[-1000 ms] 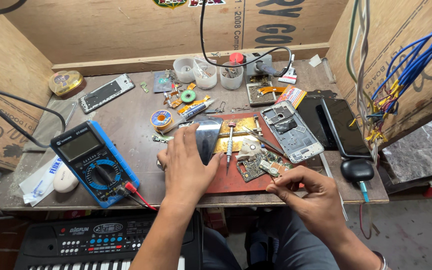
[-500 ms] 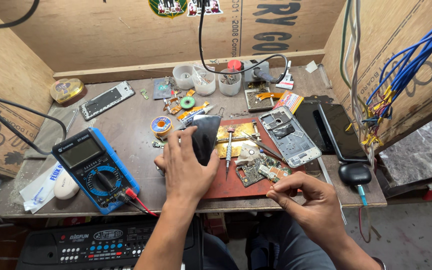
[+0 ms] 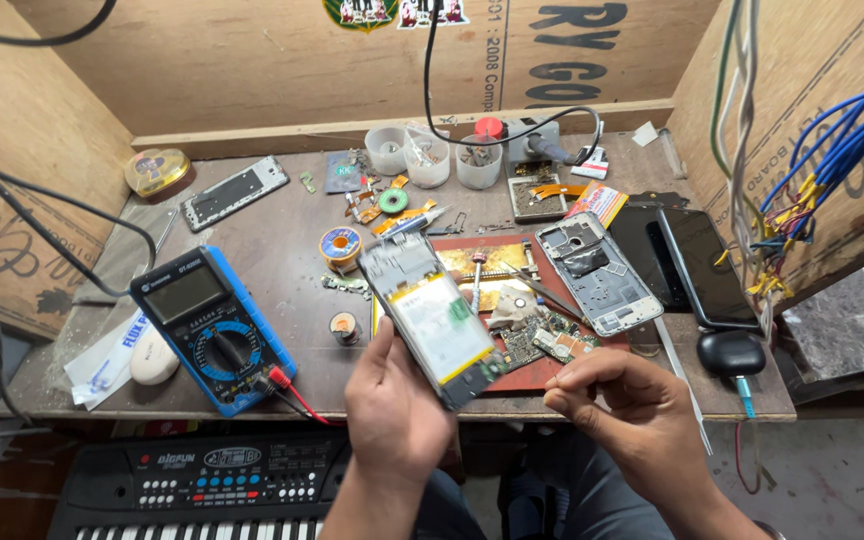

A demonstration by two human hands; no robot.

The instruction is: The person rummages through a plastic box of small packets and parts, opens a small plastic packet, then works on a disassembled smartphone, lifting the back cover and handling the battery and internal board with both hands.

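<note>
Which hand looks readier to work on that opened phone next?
Probably the right. The left hand already grips the opened phone, lifted above the bench with its insides facing up, so it is occupied. The right hand hovers close beside the phone's lower end, fingers pinched together; whether it holds something small I cannot tell.

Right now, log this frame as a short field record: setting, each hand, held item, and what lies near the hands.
Setting: wooden workbench inside a plywood booth
Left hand: grips an opened phone, tilted, internals facing up
Right hand: fingers pinched together beside the phone's lower end; whether anything is pinched cannot be told
Near hands: red work mat with circuit boards, empty phone frame
Left side: blue multimeter
Below bench: electronic keyboard
</note>
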